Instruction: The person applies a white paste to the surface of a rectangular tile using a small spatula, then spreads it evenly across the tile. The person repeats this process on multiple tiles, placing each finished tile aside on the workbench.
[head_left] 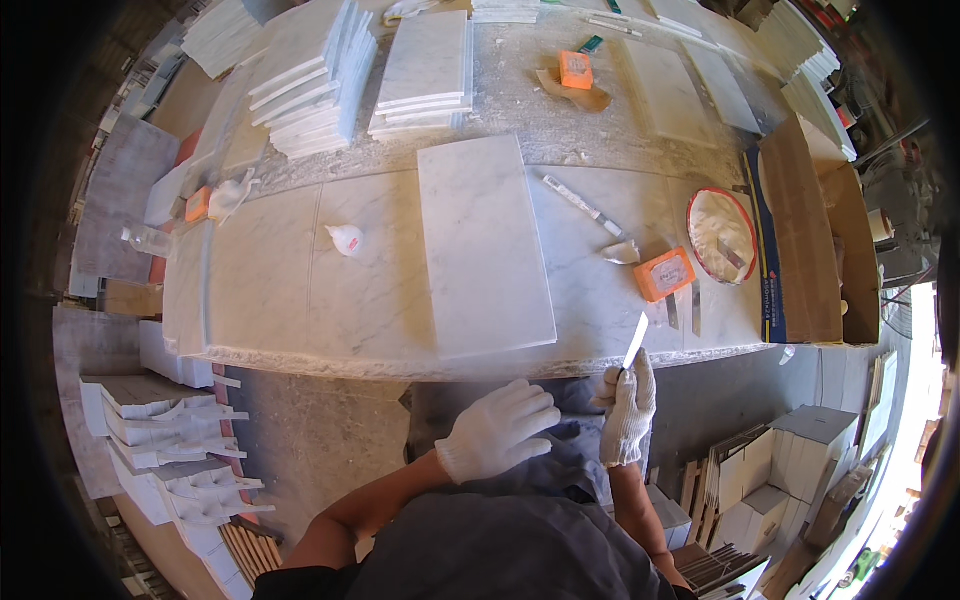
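Both of my hands wear white knit gloves. My right hand (628, 420) is closed around a flat, bright metal blade (635, 342), which points up toward the table's near edge. My left hand (503, 430) hovers in front of my lap with its fingers stretched out and nothing in it. Beyond them, a grey-veined white marble tile (485, 245) lies on the marble-topped table and reaches its near edge. To the right of this tile sit an orange block (664, 275) with a pale top and a round, red-rimmed bowl (722, 237) of off-white paste with a flat scraper in it.
Stacks of marble tiles (425, 65) stand at the back. A small white squeeze bottle (345, 239) lies left of the tile, a white marker-like tube (580, 204) right of it. An open cardboard box (800, 240) borders the table's right side. Cartons (790, 460) stand at lower right.
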